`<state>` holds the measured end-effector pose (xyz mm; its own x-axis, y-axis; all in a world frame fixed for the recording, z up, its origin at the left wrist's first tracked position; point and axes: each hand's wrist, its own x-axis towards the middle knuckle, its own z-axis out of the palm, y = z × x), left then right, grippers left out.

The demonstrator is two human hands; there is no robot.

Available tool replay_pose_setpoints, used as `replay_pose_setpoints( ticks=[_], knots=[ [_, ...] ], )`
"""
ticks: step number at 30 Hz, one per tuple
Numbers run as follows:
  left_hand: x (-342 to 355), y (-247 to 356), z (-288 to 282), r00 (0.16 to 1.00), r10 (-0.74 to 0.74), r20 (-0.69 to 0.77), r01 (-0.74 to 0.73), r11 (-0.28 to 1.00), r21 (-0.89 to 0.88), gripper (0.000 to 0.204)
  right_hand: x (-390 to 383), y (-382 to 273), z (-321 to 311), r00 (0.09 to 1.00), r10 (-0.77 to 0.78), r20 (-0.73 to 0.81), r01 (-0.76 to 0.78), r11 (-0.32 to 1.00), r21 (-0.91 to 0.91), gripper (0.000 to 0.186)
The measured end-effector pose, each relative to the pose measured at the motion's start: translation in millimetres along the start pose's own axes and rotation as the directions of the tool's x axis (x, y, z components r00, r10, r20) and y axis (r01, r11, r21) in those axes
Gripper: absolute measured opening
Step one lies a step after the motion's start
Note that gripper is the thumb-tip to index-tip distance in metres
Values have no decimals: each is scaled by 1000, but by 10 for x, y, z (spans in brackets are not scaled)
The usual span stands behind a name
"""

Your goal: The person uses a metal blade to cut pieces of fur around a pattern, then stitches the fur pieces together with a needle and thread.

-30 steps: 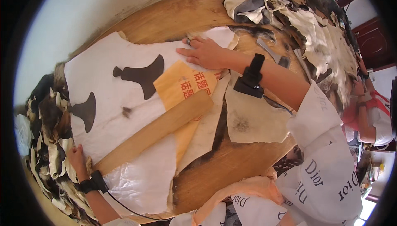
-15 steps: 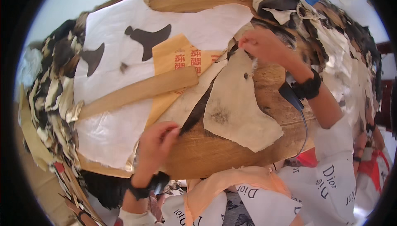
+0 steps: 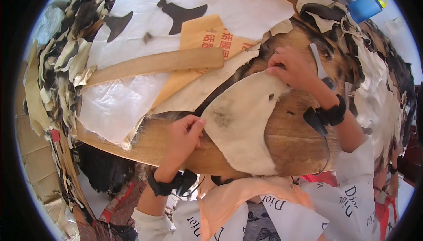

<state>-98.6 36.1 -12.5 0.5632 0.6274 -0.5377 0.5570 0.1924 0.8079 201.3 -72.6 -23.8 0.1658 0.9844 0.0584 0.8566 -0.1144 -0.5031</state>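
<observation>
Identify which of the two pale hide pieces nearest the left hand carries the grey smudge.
The broad hide piece between the left hand and right hand; the narrower hide piece along the yellow paper shows no such smudge.

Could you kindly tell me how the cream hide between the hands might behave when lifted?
The cream hide would probably flop, since it looks like one thin sheet. It is likely light for its size, with no visible bulk. Rolling or tipping seems unlikely, as it lies mostly flat on the wooden table.
</observation>
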Motion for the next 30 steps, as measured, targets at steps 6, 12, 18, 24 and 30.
replay_pose_setpoints(
  ticks=[6,12,18,24,30],
  knots=[
    [119,153,-85,998,54,-26,-47,974,221,22,157,-94,17,985,116,-124,-104,989,101,14],
    [-3,226,2,858,513,3,-320,531,785,17,182,-12,40,990,90,-112,-94,995,-26,15],
    [248,272,306,601,617,508,-657,20,754,65,149,115,80,974,116,-192,-79,979,188,17],
    [343,164,361,651,526,548,-692,114,713,84,113,9,58,984,78,-162,-61,992,109,15],
    [368,174,356,650,527,547,-686,97,721,88,198,13,142,948,125,-293,-96,989,111,11]
  ],
)
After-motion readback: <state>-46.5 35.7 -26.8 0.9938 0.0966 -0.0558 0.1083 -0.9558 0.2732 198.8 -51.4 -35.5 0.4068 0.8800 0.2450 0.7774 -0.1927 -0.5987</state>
